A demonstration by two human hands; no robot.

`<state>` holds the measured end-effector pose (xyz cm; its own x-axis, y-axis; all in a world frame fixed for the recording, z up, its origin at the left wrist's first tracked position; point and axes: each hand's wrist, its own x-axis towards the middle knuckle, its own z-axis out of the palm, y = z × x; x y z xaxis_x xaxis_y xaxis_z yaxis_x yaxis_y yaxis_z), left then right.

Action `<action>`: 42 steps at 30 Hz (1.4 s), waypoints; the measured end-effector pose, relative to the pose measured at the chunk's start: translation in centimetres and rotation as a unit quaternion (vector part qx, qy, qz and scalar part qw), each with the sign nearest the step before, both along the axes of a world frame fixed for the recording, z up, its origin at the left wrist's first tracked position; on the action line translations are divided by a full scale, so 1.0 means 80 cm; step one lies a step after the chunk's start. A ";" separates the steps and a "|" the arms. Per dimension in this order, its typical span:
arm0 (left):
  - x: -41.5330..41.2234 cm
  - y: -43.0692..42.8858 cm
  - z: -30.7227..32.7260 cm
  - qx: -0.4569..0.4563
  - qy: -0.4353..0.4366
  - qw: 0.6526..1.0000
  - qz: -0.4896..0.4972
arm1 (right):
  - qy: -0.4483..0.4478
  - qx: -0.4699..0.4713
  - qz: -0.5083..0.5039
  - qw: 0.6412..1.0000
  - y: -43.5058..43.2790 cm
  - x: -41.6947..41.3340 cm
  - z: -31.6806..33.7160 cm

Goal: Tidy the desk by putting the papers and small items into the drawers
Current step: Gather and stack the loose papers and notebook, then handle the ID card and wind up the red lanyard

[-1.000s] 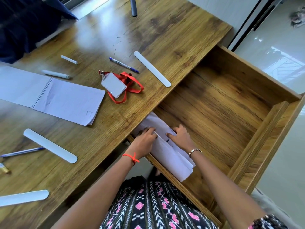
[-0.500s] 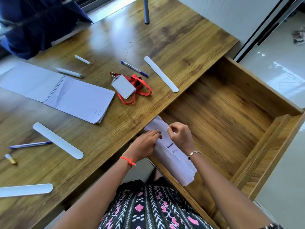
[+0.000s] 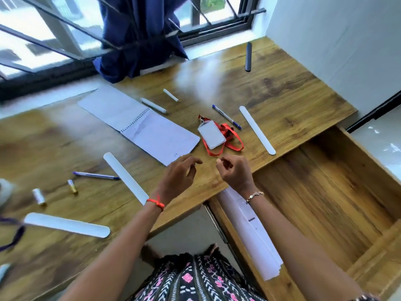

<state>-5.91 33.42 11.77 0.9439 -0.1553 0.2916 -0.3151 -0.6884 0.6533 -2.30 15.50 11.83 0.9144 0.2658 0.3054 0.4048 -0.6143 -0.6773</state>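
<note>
We hold both hands just above the desk's near edge, neither one touching anything. Our left hand (image 3: pixel 180 177), with a red thread at the wrist, has its fingers relaxed and slightly apart. Our right hand (image 3: pixel 235 172), with a bracelet, has its fingers curled in toward the palm, and we can make out nothing inside them. The folded white papers (image 3: pixel 249 231) lie in the open drawer (image 3: pixel 325 192), along its left side, below and behind the right hand. Their far end is hidden under the right wrist, and the forearm crosses over them. The rest of the drawer floor is bare wood, and the frame cuts off its near right corner. On the desk (image 3: pixel 282 94), just beyond the fingertips, lie a clear badge holder on a red lanyard (image 3: pixel 211 135) and an open spiral notebook (image 3: pixel 147 127). A blue pen (image 3: pixel 226 117) and a flat white strip (image 3: pixel 257 130) lie to their right. Another white strip (image 3: pixel 125 178) lies left of the left hand, partly hidden behind its wrist. The far left edge is blurred. There we see two small cylinders (image 3: pixel 72 186), and a purple strap (image 3: pixel 13 237) is cut off by the frame.
</note>
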 end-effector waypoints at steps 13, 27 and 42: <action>-0.041 0.176 0.000 -0.017 0.001 0.985 0.171 | 0.001 -0.026 0.120 0.992 0.198 0.025 0.011; -0.138 0.339 -0.020 -0.008 0.058 0.947 0.315 | 0.004 -0.043 0.269 0.962 0.405 -0.032 -0.004; -0.273 0.434 -0.019 -0.018 0.060 0.823 0.564 | 0.026 -0.105 0.492 0.864 0.554 -0.120 -0.010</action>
